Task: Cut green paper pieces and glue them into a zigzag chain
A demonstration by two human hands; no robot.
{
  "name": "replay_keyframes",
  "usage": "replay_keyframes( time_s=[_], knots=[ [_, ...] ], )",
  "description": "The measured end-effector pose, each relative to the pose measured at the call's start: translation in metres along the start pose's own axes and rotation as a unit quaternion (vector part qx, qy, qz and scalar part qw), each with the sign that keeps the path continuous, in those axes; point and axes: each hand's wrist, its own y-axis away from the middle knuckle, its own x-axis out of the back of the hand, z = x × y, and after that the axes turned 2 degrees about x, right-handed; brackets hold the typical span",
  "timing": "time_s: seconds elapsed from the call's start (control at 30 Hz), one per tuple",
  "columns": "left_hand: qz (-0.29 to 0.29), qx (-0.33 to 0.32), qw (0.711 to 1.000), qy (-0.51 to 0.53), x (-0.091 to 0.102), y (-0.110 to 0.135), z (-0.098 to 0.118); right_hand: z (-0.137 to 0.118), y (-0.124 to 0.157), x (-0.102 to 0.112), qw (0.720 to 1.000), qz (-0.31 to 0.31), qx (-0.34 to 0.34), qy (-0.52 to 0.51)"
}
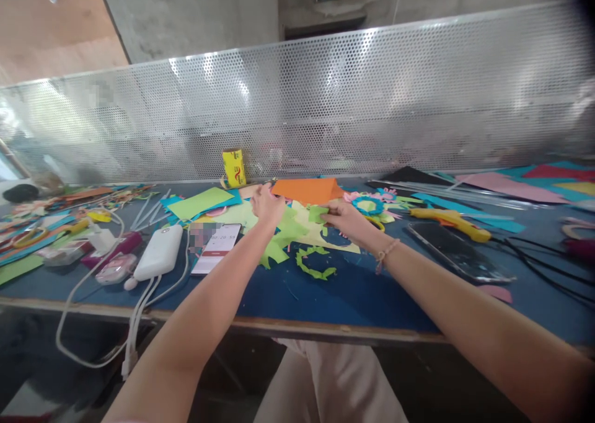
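Note:
An orange sheet of paper point(304, 190) stands slightly bent across the middle of the desk. My left hand point(268, 203) pinches its left edge, with the fingertips partly hidden. Close to the sheet's right end, my right hand point(348, 220) has its fingers closed on a small green paper piece point(318, 213). Beneath both hands lie cut light-green paper scraps point(275, 249) and a pale yellow sheet point(346, 243). Nearer to me, a curved green paper strip with a jagged edge point(317, 265) rests on the blue desk top point(344, 305).
Left of my arms are a lit phone point(216, 249), a white power bank point(159, 251) with cables and a yellow box point(233, 167). At right lie a yellow glue gun point(450, 223), a dark phone point(458, 252) and coloured sheets point(511, 187). A perforated metal screen point(297, 106) borders the back.

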Motion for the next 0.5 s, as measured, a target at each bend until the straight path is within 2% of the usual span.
replay_keyframes(
  time_s=[0.03, 0.1, 0.13, 0.23, 0.33, 0.5],
  knots=[
    [-0.016, -0.012, 1.0, 0.002, -0.001, 0.005, 0.005, 0.001, -0.001, 0.001, 1.0, 0.003, 0.002, -0.001],
    [-0.138, -0.06, 0.987, 0.055, -0.006, 0.017, 0.013, 0.002, -0.002, 0.003, 1.0, 0.007, 0.006, 0.004],
    [-0.191, -0.064, 0.977, 0.063, -0.008, 0.023, 0.015, 0.002, -0.002, 0.004, 1.0, 0.008, 0.008, 0.008],
    [-0.261, -0.063, 0.959, 0.091, -0.016, 0.036, 0.016, 0.002, -0.002, 0.006, 1.0, 0.017, 0.019, 0.019],
    [-0.292, -0.04, 0.946, 0.138, -0.018, 0.041, 0.013, 0.0, 0.001, 0.006, 0.999, 0.011, 0.037, 0.022],
    [-0.26, 0.025, 0.939, 0.222, -0.016, 0.043, 0.012, -0.001, 0.003, 0.004, 0.999, -0.003, 0.037, -0.014]
  ],
)
